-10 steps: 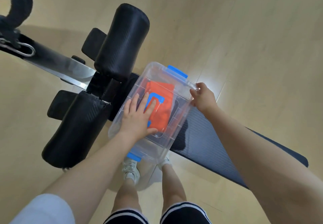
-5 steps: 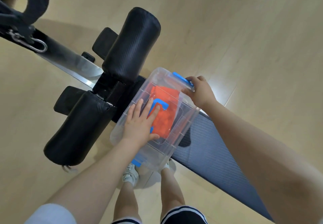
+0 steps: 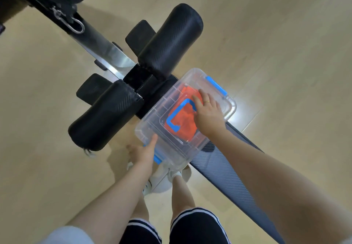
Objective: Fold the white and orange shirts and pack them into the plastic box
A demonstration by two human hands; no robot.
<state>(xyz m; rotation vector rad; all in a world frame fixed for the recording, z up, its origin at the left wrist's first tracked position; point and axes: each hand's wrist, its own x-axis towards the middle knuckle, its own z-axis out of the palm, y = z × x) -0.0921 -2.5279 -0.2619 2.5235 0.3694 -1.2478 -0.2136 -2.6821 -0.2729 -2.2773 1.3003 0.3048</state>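
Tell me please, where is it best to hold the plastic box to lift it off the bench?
Probably by the blue handle lying flat on the lid, reached from straight above. It sits at the middle of the plastic box, so the load should hang level. First check both blue end clips are shut; I cannot tell.

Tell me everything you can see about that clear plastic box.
The plastic box is see-through, rectangular with rounded corners, and its clear lid is on. A blue handle lies flat on top; blue latches sit at both short ends. An orange shirt shows through the lid. The box rests on a black padded bench. The right hand lies flat on the lid; the left hand is at the near latch.
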